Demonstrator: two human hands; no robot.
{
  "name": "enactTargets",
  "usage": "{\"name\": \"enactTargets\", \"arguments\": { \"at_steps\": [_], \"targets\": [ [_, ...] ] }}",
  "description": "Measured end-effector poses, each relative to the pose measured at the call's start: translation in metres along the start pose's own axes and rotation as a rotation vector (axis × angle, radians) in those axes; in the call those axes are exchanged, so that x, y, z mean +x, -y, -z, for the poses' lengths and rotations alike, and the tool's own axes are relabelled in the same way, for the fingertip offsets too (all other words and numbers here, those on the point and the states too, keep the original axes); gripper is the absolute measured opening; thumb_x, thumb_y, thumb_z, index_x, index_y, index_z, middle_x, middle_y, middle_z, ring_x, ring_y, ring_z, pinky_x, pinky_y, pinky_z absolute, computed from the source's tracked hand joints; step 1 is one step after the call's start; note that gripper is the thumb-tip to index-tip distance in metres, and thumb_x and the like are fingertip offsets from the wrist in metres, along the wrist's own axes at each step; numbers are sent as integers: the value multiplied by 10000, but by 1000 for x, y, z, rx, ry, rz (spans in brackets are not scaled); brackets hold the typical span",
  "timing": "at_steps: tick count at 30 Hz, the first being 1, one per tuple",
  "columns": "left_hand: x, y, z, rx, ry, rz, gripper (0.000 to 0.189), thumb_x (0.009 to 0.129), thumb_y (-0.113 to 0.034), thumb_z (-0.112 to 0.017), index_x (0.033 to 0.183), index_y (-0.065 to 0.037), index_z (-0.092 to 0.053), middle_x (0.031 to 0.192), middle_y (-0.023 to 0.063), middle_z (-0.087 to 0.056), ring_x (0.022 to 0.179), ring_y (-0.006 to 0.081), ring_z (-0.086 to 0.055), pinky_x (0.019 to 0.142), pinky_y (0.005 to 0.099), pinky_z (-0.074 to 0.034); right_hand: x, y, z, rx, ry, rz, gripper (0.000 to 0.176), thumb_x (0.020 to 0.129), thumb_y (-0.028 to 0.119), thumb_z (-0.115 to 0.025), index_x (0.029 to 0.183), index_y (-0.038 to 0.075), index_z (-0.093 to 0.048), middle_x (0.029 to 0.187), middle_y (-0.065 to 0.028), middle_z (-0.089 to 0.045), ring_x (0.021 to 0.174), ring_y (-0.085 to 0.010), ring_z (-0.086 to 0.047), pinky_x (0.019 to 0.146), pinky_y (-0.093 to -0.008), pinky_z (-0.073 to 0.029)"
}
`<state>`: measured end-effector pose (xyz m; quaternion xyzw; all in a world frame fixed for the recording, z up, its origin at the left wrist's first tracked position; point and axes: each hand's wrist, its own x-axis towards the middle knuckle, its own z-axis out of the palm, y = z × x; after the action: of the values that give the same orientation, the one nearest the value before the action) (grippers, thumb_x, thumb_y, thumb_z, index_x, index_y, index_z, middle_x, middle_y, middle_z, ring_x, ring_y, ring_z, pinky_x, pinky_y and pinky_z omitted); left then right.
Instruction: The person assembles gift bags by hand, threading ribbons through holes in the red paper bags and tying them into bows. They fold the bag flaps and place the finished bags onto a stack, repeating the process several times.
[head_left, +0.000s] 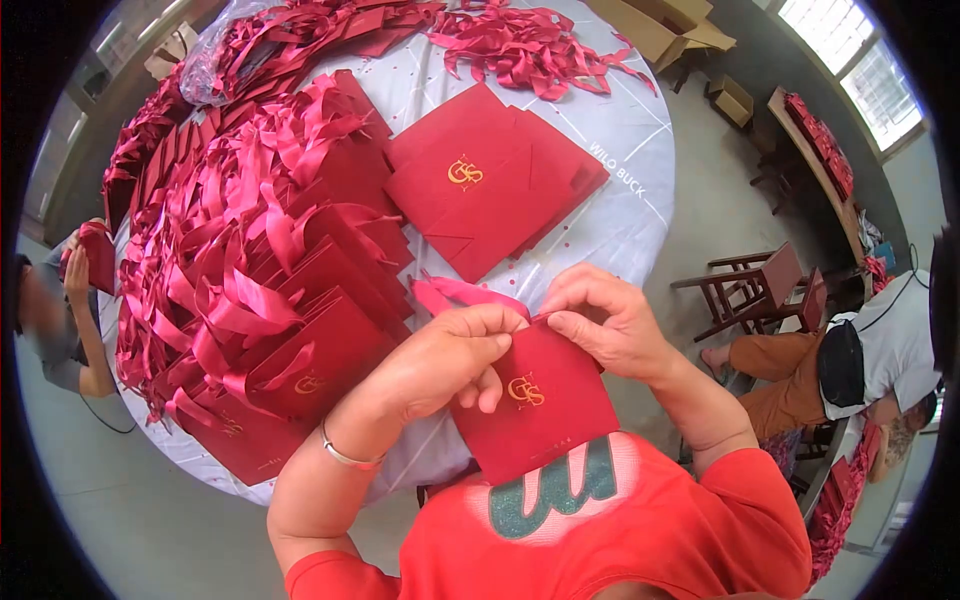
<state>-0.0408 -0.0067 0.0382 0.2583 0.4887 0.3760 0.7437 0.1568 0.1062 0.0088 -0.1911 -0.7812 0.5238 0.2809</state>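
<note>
A red paper gift bag with a gold emblem hangs in front of my chest, close to the round table's near edge. My left hand is closed, thumb and forefinger pinching a pink ribbon at the bag's top edge. The top right corner of the same bag is pinched by my right hand. Exactly how the ribbon meets the bag is hidden by my fingers. Just beyond my hands lies a flat stack of red bags, without visible ribbons.
A large pile of ribboned red bags covers the table's left side. Loose pink ribbons lie at the back of the white tablecloth. One person is at far left, another at right near wooden chairs.
</note>
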Motion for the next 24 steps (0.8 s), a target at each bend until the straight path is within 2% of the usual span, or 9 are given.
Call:
{"name": "enactTargets", "arguments": {
  "at_steps": [2, 4, 7, 14, 16, 19, 20, 22, 24],
  "targets": [
    [-1, 1, -3, -42, -5, 0, 201, 1002, -75, -431, 1157, -25, -549, 759, 14, -591, 477, 75, -550, 382, 172, -389, 2, -4, 0, 79, 20, 17, 75, 841, 4, -686, 914, 17, -675, 934, -83, -600, 830, -156, -573, 678, -259, -458],
    [2, 8, -4, -71, 8, -54, 234, 1002, -77, -436, 1198, -17, -547, 817, 22, -598, 494, 69, -528, 384, 171, -366, 5, -2, -2, -113, 12, 174, 66, 844, 15, -690, 906, 15, -667, 931, -81, -596, 831, -157, -573, 687, -261, -459],
    [5, 11, -3, -78, 2, -44, 237, 1003, -96, -443, 1206, -23, -540, 795, -4, -556, 526, 53, -544, 398, 181, -371, 2, -1, -5, -117, -15, 180, 62, 846, 19, -691, 902, 17, -664, 923, -76, -599, 839, -163, -578, 695, -270, -465],
    [5, 12, -7, -6, 1, -80, 195, 997, -123, -491, 1154, -24, -552, 808, -11, -568, 519, 50, -542, 402, 179, -360, 0, 0, -6, -118, -53, 178, 88, 833, 4, -693, 914, 26, -666, 947, -85, -616, 835, -176, -594, 684, -275, -465],
    [3, 11, -11, 59, -86, -133, 173, 994, -135, -514, 1126, -33, -562, 822, -10, -586, 500, 53, -541, 399, 183, -363, 0, 8, -4, -275, -208, 327, 144, 785, -32, -715, 912, 24, -677, 924, -98, -644, 810, -195, -614, 664, -287, -472],
    [2, 5, -17, 68, -154, -105, 160, 985, -124, -545, 1115, -38, -580, 762, -21, -577, 454, 36, -509, 383, 168, -366, -5, 19, 4, -304, -151, 393, 198, 721, -71, -733, 891, 22, -690, 857, -102, -667, 750, -222, -630, 647, -299, -482],
    [2, 6, -16, 66, -154, -105, 160, 985, -124, -545, 1115, -38, -580, 762, -21, -577, 454, 36, -509, 383, 168, -366, -6, 24, 3, -285, -159, 382, 224, 678, -86, -746, 865, 29, -701, 773, -93, -668, 679, -229, -632, 620, -302, -487],
    [3, 9, -12, 64, -117, -119, 176, 996, -137, -520, 1132, -37, -569, 835, -1, -610, 468, 51, -529, 394, 185, -369, -8, 24, 1, -292, -143, 370, 206, 679, -66, -751, 851, 37, -702, 764, -89, -669, 661, -222, -633, 595, -306, -486],
    [4, 11, -11, 54, -110, -130, 179, 995, -131, -520, 1137, -35, -572, 833, -2, -612, 469, 48, -527, 395, 185, -370, -7, 24, 0, -302, -128, 361, 189, 680, -46, -756, 838, 44, -704, 754, -84, -671, 642, -216, -635, 571, -310, -486]
  ]
}}
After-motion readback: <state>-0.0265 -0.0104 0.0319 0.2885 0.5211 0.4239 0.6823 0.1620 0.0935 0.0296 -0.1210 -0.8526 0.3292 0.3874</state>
